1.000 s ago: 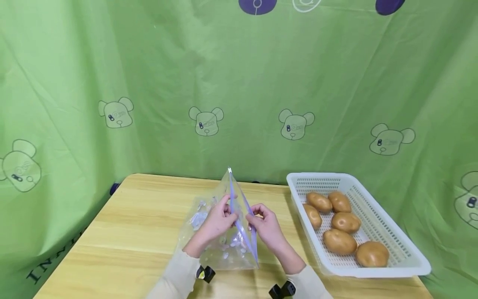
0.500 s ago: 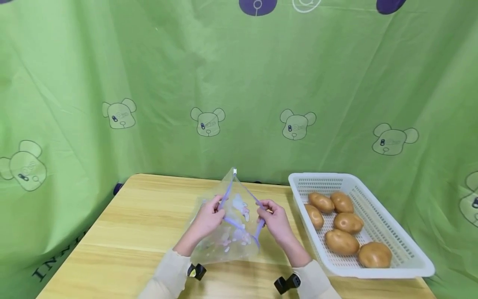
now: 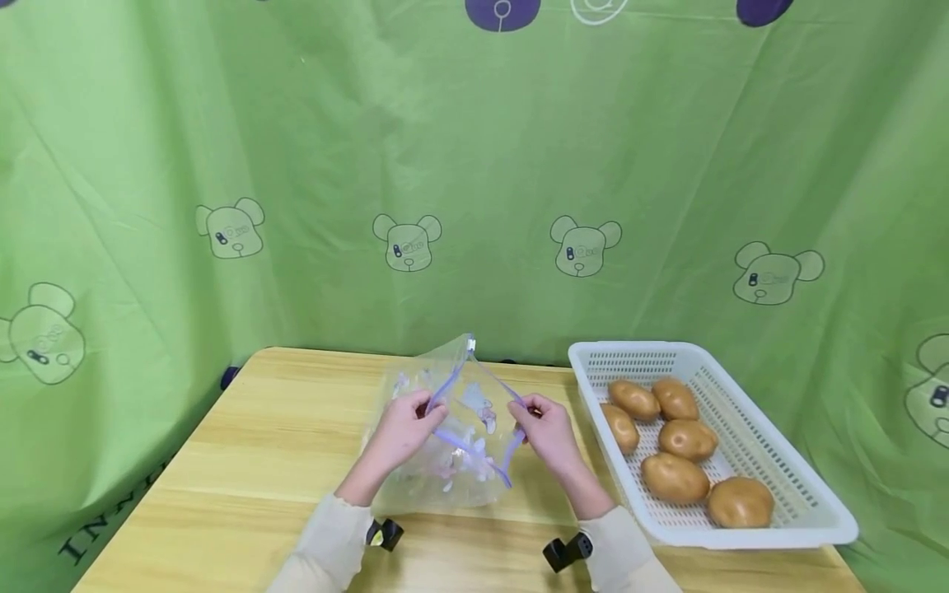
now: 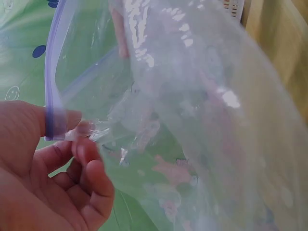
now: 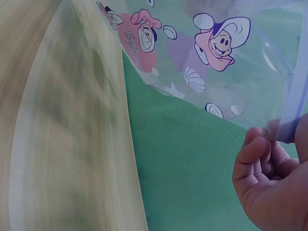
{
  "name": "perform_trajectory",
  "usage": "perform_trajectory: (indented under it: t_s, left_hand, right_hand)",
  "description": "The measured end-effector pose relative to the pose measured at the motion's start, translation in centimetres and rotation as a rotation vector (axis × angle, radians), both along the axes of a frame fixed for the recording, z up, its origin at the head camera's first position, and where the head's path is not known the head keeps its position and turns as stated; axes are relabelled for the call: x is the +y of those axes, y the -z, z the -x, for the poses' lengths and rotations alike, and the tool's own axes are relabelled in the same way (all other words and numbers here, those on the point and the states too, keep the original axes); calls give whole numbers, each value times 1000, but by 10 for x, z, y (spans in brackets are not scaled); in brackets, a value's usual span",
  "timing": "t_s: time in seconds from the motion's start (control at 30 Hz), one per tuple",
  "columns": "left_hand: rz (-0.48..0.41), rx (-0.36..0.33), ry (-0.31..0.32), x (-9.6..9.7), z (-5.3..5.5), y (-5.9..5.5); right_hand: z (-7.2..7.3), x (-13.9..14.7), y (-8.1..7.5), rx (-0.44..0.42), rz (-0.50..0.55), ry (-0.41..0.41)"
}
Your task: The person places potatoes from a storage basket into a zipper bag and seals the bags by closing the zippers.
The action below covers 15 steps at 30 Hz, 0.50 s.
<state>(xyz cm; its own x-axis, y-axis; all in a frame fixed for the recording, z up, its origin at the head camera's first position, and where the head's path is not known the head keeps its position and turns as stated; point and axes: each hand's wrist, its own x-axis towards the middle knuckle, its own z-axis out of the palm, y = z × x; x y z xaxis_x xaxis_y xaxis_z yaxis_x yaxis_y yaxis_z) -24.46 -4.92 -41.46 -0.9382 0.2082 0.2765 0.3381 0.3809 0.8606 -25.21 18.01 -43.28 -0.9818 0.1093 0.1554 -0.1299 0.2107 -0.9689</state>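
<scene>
A clear zip bag (image 3: 437, 486) with purple zip strips and printed cartoon figures stands over the table, its mouth spread between both hands. My left hand (image 3: 403, 426) pinches the left strip between thumb and fingers. On the other side, my right hand (image 3: 549, 430) pinches the right strip the same way. A white slider (image 3: 470, 344) sits at the far corner of the mouth. Close up in the left wrist view, the left thumb lies over the purple zip strip (image 4: 50, 86). Cartoon prints (image 5: 219, 43) show on the film in the right wrist view.
To the right stands a white perforated plastic basket (image 3: 801, 486) holding several brown potatoes (image 3: 675, 478). The wooden table (image 3: 245, 461) ends at a green patterned curtain (image 3: 482, 148) behind it. A black wrist camera (image 3: 567, 552) hangs at each sleeve.
The hands have moved apart, spreading the bag's two strips from a narrow gap to a wide mouth. Both still pinch the strips. The bag's far corner has shifted slightly right.
</scene>
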Motion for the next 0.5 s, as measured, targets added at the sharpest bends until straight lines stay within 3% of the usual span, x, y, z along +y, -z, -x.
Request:
perform_trajectory:
  t_s: [0.13,0.3,0.5]
  left_hand:
    - [3,7,8,-1,2,-2]
    - [32,18,-85,-6,0,-9]
    - [-23,15,-164,-15,1,-14]
  right_hand:
    - [4,-1,1,12,20,-5]
    - [8,0,1,0,75,-14]
    - [13,3,-1,-4,110,-35]
